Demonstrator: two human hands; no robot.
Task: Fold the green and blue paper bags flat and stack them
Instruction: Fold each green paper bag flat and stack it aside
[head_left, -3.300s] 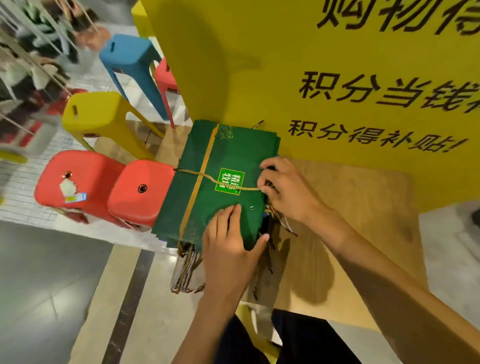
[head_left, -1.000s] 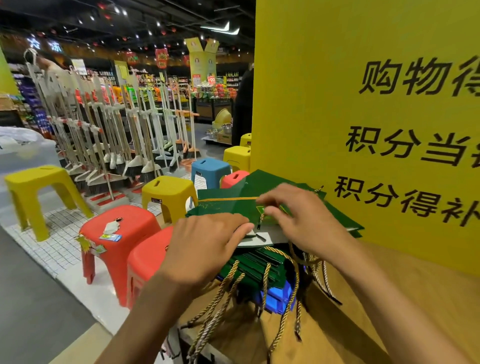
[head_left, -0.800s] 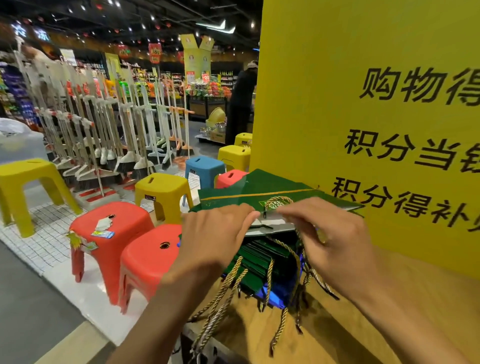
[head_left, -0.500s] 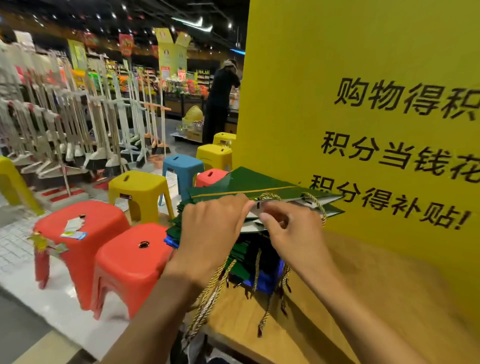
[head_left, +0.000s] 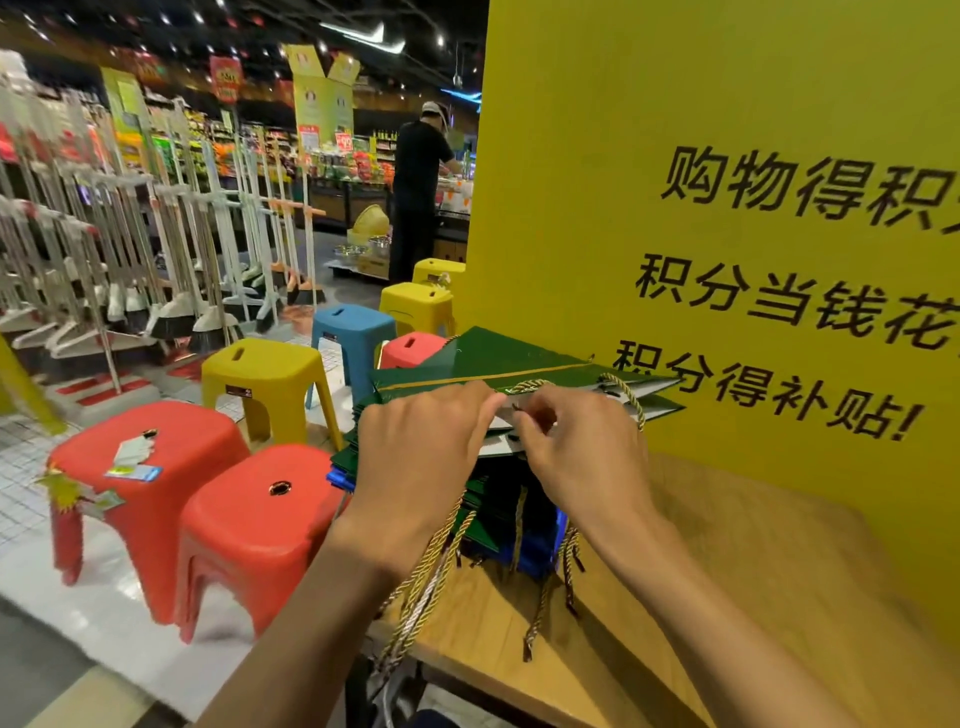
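Note:
A stack of flattened green paper bags (head_left: 498, 499) with gold rope handles lies on the wooden table (head_left: 727, 587), with blue bags (head_left: 540, 561) showing low in the pile. The top green bag (head_left: 493, 364) is slightly open, its white inside visible. My left hand (head_left: 421, 457) holds its near mouth edge, fingers curled over the rim. My right hand (head_left: 582, 452) pinches the gold rope handle (head_left: 623, 395) at the bag's mouth.
A tall yellow sign board (head_left: 727, 208) stands right behind the stack. Red (head_left: 249, 519), yellow (head_left: 265, 374) and blue (head_left: 353, 327) plastic stools crowd the floor to the left. Broom racks (head_left: 130, 260) and a person in black (head_left: 415, 192) stand further back.
My head has lifted from looking down at the flat top bag to a lower, forward view. My right hand moved from pressing the bag to pinching its rope handle; the bag mouth has opened slightly.

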